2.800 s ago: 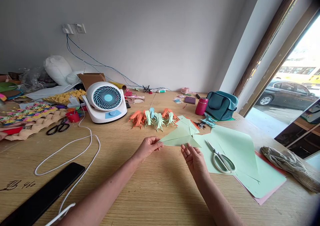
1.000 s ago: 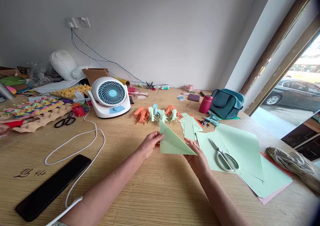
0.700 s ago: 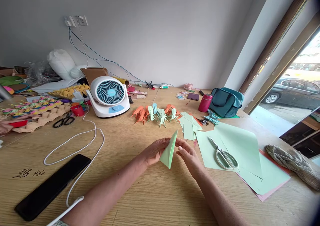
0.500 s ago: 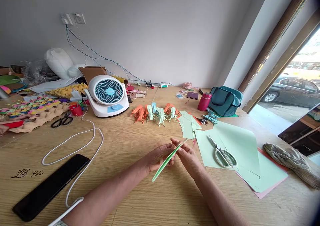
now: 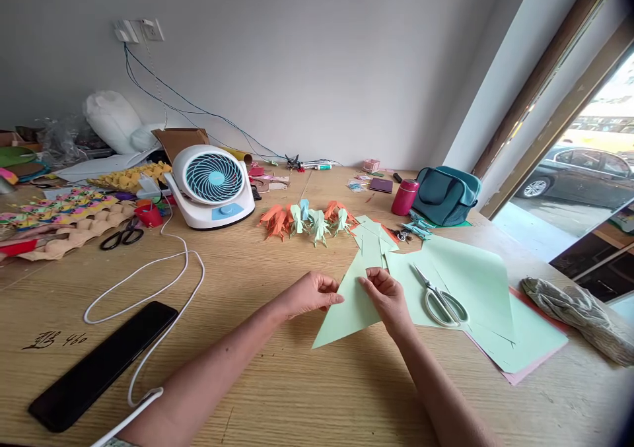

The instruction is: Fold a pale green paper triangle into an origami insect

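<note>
A folded light-green paper triangle (image 5: 352, 302) lies near the middle of the worktop (image 5: 277, 394), a little toward the near edge. Its long axis runs from a near-left corner to an apex pointing at the far edge. The left hand (image 5: 310, 293) pinches its left edge; the right hand (image 5: 389, 295) pinches its right edge near the apex. Both touch it, neither nearer. White-handled scissors (image 5: 438, 298) rest on green sheets (image 5: 475, 302) just right.
</note>
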Tool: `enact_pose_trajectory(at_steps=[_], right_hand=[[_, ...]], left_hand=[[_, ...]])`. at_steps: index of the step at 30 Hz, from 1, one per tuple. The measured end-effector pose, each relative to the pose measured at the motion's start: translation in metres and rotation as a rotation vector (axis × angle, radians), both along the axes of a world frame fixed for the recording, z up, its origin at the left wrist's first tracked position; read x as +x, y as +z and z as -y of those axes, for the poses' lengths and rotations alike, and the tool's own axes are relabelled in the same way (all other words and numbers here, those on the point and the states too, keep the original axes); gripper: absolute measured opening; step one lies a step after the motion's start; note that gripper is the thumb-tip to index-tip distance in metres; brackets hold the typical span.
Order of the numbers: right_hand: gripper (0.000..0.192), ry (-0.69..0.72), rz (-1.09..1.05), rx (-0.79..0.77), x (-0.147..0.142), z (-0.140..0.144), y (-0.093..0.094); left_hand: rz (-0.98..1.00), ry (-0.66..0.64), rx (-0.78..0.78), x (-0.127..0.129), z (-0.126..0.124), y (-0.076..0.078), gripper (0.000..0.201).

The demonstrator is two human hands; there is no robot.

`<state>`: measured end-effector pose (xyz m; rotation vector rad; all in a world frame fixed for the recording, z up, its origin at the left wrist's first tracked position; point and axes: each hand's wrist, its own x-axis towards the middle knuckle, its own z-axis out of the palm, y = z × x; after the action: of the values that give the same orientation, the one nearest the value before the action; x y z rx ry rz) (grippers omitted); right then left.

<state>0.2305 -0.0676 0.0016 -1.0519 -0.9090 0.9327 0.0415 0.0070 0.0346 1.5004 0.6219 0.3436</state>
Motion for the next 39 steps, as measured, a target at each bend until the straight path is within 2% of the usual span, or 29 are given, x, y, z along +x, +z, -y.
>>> enact_pose_trajectory(at_steps=[4, 9, 12, 17, 25, 30, 39], right_hand=[[0.031, 0.064, 0.027, -0.005, -0.002, 0.004, 0.004], [0.033, 0.134, 0.039, -0.060, -0.004, 0.005, 0.002], [0.035, 0.127, 0.048, -0.125, -0.007, 0.004, -0.003], [0.032, 0.098, 0.033, -0.137, -0.008, 0.003, -0.006], [0.034, 0.149, 0.035, -0.147, -0.001, 0.004, -0.004], [0.037, 0.173, 0.044, -0.143, -0.003, 0.003, -0.001], [0.040, 0.120, 0.077, -0.146, -0.009, 0.001, -0.006]], left_hand=[[-0.006, 0.165, 0.060, 0.004, -0.001, -0.009, 0.049], [0.045, 0.291, 0.074, 0.003, -0.006, -0.009, 0.045], [0.047, 0.295, 0.090, 0.003, -0.006, -0.008, 0.045], [0.041, 0.254, 0.095, 0.002, -0.005, -0.007, 0.042], [-0.022, 0.263, 0.177, 0.001, 0.000, 0.003, 0.030], [-0.031, 0.270, 0.241, 0.001, 0.000, 0.002, 0.027], [0.002, 0.283, 0.318, 0.000, 0.000, -0.002, 0.034]])
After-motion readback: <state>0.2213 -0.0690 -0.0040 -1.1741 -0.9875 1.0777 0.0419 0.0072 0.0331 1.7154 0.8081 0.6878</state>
